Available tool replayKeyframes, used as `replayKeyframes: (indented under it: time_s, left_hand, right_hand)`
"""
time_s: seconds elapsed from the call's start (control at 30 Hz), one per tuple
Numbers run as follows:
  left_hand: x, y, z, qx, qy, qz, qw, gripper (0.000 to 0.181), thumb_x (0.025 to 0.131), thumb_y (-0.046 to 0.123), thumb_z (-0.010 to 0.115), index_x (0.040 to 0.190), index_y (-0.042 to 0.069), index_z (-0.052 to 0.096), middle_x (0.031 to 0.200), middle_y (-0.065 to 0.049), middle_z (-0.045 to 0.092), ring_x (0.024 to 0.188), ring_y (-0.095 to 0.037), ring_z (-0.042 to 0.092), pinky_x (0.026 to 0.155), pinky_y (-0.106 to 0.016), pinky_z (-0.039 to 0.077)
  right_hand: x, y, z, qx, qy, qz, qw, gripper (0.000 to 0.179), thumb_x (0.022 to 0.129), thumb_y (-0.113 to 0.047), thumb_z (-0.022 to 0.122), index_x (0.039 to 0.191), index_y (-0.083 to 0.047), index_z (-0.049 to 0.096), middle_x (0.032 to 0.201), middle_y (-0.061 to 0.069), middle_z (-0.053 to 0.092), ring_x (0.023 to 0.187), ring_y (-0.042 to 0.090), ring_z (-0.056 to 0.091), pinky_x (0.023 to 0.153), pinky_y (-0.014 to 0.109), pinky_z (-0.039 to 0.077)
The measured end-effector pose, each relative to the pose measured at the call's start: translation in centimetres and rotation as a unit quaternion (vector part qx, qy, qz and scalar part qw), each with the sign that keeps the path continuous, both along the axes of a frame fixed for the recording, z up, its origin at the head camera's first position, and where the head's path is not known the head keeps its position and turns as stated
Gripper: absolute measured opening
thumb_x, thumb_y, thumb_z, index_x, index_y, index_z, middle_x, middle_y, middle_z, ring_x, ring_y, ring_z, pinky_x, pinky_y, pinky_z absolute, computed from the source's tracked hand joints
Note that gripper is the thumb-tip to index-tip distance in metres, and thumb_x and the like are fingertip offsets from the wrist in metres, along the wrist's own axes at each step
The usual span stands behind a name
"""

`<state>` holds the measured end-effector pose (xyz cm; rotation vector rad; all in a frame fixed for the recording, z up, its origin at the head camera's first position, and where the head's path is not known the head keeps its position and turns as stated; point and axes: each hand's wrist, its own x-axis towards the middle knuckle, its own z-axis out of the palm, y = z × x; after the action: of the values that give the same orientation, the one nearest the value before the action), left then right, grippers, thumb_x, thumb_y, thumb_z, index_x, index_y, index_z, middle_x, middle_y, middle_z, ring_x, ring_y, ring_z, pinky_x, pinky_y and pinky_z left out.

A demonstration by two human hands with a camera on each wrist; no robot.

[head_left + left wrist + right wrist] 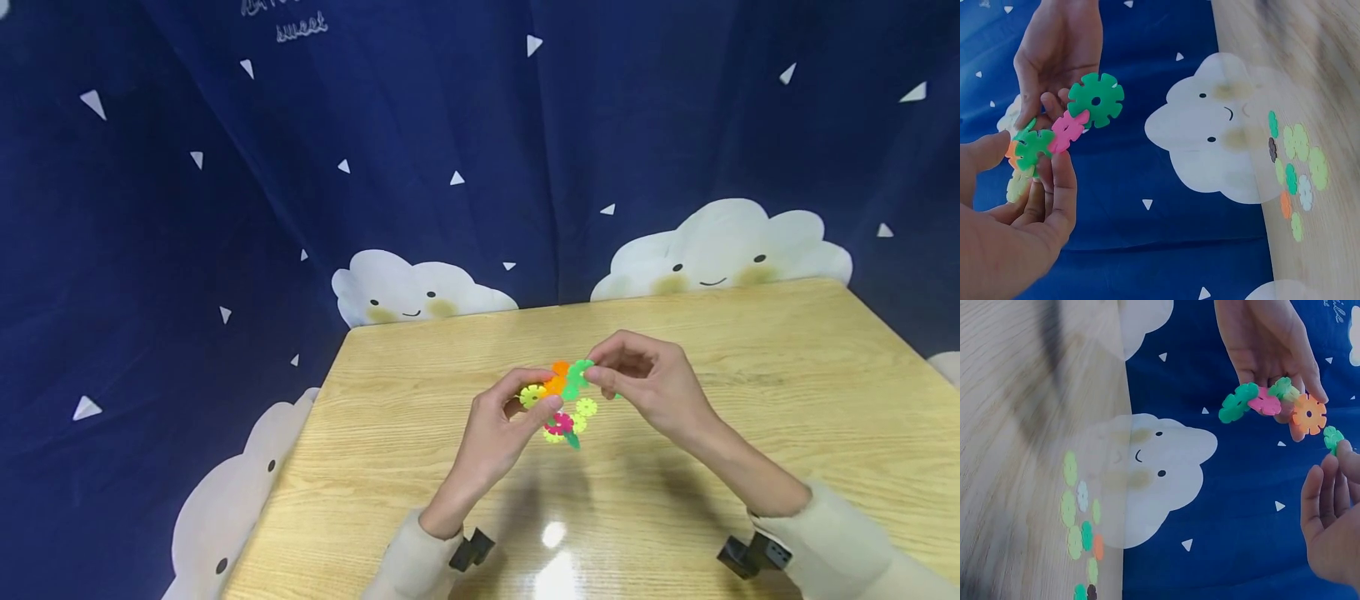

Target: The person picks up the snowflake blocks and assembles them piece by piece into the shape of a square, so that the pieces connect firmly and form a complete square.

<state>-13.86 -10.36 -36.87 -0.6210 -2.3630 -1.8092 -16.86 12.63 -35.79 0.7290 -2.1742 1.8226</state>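
Pinching between thumb and fingers, the left hand (495, 429) holds a chain of slotted plastic flower-shaped discs at the centre of the head view, just right of the middle. At least five discs show in the chain in the right wrist view, upper right: one green end disc (1235, 406), one pink disc (1265, 402), a second green disc (1282, 387), one pale yellow-green disc (1292, 395) and one orange disc (1310, 422). The right hand (660, 387) nips a separate green slotted disc (1333, 436) between thumb and forefinger, its other fingers loosely bent; this piece sits just beside the orange disc, and whether they touch I cannot tell.

Ten more flat discs lie near the edge of the pale wood-grain counter (375, 433), at the right of the left wrist view: five yellow-green discs (1318, 169), two flat green discs (1291, 179), one whitish disc (1305, 192), one flat orange disc (1285, 205) and one dark disc (1272, 150). Navy cloth (420, 100) with white triangles and smiling clouds fills the upper part of the head view.
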Motion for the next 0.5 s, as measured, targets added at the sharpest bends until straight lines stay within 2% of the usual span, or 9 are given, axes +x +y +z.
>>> replayKeyframes:
  time_s: [0.2, 0.5]
  left_hand:
    - [-0.1, 0.18, -0.12, -0.016, 0.008, -0.002, 0.9998, 0.028, 0.098, 0.023, 0.075, 0.125, 0.018, 0.073, 0.122, 0.006, 0.07, 0.1, -0.013, 0.063, 0.074, -0.022, 0.052]
    - [-0.21, 0.43, -0.05, -0.026, 0.017, 0.004, 0.9995, 0.029, 0.098, 0.023, 0.075, 0.126, 0.016, 0.073, 0.122, 0.005, 0.071, 0.103, -0.013, 0.063, 0.083, -0.026, 0.056]
  right_hand:
    - [-0.03, -0.03, -0.13, 0.005, 0.008, -0.006, 0.9999, 0.013, 0.09, -0.003, 0.08, 0.1, -0.007, 0.073, 0.082, 0.007, 0.07, 0.063, 0.021, 0.062, 0.061, 0.027, 0.057]
    - [-0.12, -0.03, -0.47, 0.015, 0.014, -0.012, 0.9997, 0.012, 0.09, -0.003, 0.08, 0.098, -0.008, 0.073, 0.08, 0.014, 0.068, 0.064, 0.023, 0.061, 0.064, 0.027, 0.057]
